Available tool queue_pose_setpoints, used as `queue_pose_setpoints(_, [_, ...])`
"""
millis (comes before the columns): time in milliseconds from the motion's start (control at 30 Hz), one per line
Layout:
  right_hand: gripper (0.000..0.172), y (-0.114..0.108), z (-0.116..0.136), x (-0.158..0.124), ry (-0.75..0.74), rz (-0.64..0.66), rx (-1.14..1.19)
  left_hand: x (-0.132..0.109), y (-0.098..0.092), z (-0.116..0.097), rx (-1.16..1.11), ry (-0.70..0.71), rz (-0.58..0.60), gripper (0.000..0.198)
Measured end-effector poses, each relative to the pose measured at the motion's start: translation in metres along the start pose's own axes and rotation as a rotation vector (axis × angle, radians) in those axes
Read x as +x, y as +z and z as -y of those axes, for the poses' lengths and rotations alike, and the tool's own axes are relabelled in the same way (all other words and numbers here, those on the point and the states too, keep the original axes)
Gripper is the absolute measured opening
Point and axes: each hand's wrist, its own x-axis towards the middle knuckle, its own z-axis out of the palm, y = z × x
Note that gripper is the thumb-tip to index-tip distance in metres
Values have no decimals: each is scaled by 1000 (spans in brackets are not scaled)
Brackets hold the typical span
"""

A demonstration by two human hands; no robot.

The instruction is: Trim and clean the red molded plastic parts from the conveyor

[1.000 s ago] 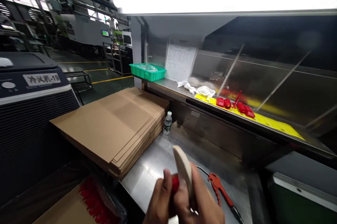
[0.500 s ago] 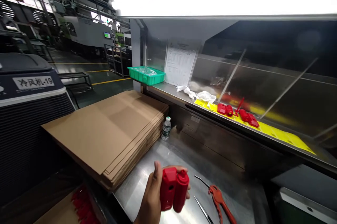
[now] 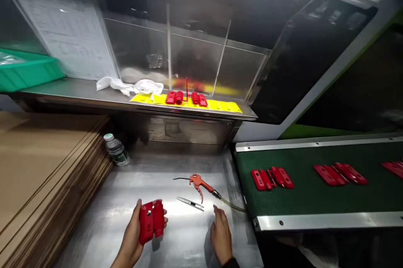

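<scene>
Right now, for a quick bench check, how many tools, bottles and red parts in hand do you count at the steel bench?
Air blow gun: 1
Tweezers: 1
Water bottle: 1
Red plastic part in left hand: 1
Total: 4

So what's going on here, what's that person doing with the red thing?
A person's left hand holds a red plastic part above a steel bench. The right hand holds nothing and is near a red air blow gun and metal tweezers. More red parts lie on a green conveyor belt.
</scene>
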Motion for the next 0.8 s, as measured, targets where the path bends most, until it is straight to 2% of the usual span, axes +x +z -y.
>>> queue_pose_setpoints(67, [55, 9, -6, 41, 21, 44, -49, 14, -10, 22, 30, -53, -61, 43])
queue_pose_setpoints(133, [61, 19, 1, 84, 16, 100, -91, 21, -15, 33, 17, -80, -79, 40])
queue_pose_setpoints(200, [62, 26, 13, 116, 10, 168, -144, 24, -12, 34, -28, -84, -51, 43])
queue_pose_setpoints(267, [50, 28, 22, 132, -21, 245, -192, 28, -5, 30, -80, -69, -1, 49])
queue_pose_setpoints(333, [36, 24, 23, 134, -95, 306, -208, 34, 3, 25, -114, -39, 36, 54])
queue_pose_setpoints(400, [30, 14, 18, 127, -200, 337, -191, 43, 11, 21, -127, -1, 41, 55])
queue_pose_setpoints(500, [44, 1, 3, 114, -350, 324, -172, 58, 21, 17, -117, 52, 12, 59])
queue_pose_setpoints(600, [61, -1, -11, 105, -420, 285, -173, 69, 27, 11, -99, 115, 0, 60])
queue_pose_setpoints(700, [65, 6, -16, 100, -436, 243, -165, 76, 27, 0, -94, 207, -10, 59])
queue_pose_setpoints(800, [62, 8, -6, 98, -429, 170, -92, 86, 27, -10, -61, 312, -114, 59])
